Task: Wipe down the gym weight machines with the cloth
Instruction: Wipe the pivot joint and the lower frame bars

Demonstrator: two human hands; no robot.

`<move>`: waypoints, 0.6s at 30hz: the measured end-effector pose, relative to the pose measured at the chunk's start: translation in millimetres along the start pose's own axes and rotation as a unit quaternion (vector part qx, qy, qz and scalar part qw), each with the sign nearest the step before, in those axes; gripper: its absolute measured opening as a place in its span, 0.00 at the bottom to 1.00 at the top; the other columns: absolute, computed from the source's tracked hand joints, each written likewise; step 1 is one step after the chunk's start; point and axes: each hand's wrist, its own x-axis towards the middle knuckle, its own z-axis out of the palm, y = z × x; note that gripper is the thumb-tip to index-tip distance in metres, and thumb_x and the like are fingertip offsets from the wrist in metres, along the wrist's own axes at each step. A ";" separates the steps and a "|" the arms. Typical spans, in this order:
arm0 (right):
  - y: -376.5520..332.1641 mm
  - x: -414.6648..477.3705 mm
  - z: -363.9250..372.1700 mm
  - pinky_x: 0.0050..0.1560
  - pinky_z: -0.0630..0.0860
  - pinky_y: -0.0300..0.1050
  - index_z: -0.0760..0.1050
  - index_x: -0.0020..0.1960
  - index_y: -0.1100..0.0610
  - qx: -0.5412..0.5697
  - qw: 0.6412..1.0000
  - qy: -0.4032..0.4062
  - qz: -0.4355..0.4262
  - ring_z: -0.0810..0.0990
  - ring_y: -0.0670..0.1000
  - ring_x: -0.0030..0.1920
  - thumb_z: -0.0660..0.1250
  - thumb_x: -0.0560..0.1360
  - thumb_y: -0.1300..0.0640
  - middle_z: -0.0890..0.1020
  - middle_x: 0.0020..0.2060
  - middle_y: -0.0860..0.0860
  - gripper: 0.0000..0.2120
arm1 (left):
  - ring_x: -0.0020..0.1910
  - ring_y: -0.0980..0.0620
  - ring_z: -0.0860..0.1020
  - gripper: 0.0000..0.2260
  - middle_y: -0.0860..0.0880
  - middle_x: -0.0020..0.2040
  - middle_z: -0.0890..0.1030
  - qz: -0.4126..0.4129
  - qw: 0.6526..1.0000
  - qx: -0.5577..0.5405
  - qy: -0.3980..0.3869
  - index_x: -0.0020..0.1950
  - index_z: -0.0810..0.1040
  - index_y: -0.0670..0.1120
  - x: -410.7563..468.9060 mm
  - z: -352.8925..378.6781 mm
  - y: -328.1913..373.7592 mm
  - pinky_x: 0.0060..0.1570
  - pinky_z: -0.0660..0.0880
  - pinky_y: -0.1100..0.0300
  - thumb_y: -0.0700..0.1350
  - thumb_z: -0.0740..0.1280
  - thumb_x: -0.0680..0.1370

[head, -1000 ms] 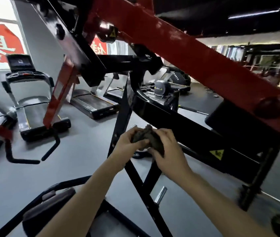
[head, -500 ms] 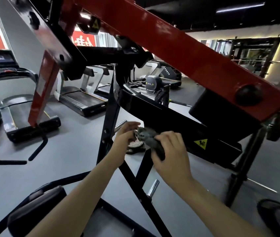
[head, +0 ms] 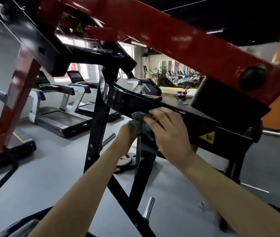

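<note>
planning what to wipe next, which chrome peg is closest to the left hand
The upper chrome peg, jutting from the black upright right beside the left hand. The lower peg sits far below, near the floor.

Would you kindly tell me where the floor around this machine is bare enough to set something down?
Widest: the grey floor between the treadmill and the black upright. Smaller: between the crossed struts and the spring clip. Crowded under the beam, where the left hand, right hand and cloth are above the weight plates.
</note>
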 end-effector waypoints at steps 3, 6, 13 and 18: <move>-11.8 -26.9 32.1 0.59 0.73 0.55 0.84 0.60 0.59 -0.060 0.995 0.073 0.006 0.77 0.60 0.60 0.69 0.81 0.64 0.83 0.58 0.59 0.10 | 0.41 0.54 0.81 0.12 0.49 0.40 0.83 0.058 0.998 -0.001 -0.027 0.50 0.76 0.41 6.1 -0.9 -8.4 0.48 0.77 0.60 0.39 0.54 0.85; -22.5 -58.8 63.2 0.64 0.69 0.54 0.82 0.67 0.59 -0.103 0.989 0.104 -0.009 0.74 0.60 0.62 0.70 0.80 0.64 0.76 0.63 0.58 0.15 | 0.34 0.57 0.80 0.19 0.52 0.34 0.81 0.093 0.990 -0.068 -0.078 0.42 0.78 0.45 4.7 1.1 -21.1 0.41 0.77 0.62 0.41 0.53 0.86; -17.1 -102.7 102.2 0.71 0.65 0.54 0.74 0.74 0.62 -0.247 0.956 0.139 -0.073 0.70 0.58 0.67 0.70 0.77 0.64 0.69 0.68 0.58 0.25 | 0.31 0.55 0.74 0.20 0.50 0.34 0.74 0.146 0.968 -0.099 -0.179 0.34 0.77 0.50 -4.5 -5.8 -41.4 0.30 0.72 0.62 0.50 0.56 0.84; -24.2 -62.3 91.6 0.73 0.62 0.53 0.71 0.75 0.65 -0.303 0.927 0.203 -0.084 0.67 0.58 0.70 0.69 0.78 0.58 0.70 0.72 0.60 0.27 | 0.38 0.52 0.79 0.20 0.48 0.37 0.78 0.197 0.935 -0.161 -0.248 0.39 0.78 0.48 -2.6 -21.7 -60.2 0.42 0.75 0.58 0.53 0.53 0.83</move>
